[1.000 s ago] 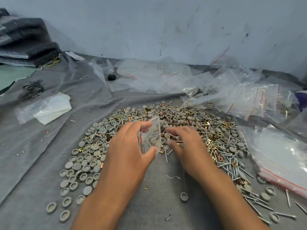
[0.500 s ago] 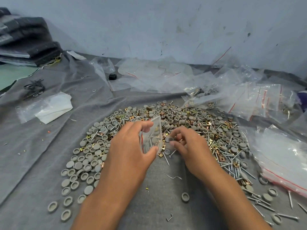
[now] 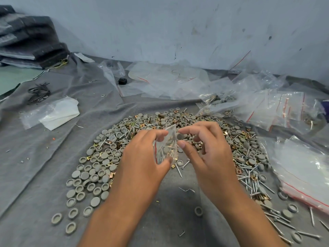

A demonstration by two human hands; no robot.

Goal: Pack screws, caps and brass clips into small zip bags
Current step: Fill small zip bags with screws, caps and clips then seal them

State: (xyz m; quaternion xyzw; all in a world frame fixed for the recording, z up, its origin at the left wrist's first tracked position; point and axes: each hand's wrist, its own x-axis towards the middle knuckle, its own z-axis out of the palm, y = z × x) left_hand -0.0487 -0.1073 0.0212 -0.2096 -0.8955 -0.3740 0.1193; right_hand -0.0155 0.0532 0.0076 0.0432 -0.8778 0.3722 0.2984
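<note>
Two hands at the heap's near edge | zip bag (image 3: 166, 147), screws inside, is pinched upright by left hand (image 3: 142, 157) so its mouth faces right | grey cap (image 3: 179, 136) is pinched in right hand (image 3: 208, 150) fingers at the mouth, judged ready for insertion | loose heap (image 3: 240, 152) kept within reach on the grey cloth (image 3: 44, 166)

No readable text, labels or numbers anywhere.

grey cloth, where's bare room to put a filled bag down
Bare grey cloth lies left of the caps pile, below the white paper. A smaller patch sits between both forearms near a lone cap. The right side is crowded with screws and zip bags.
</note>
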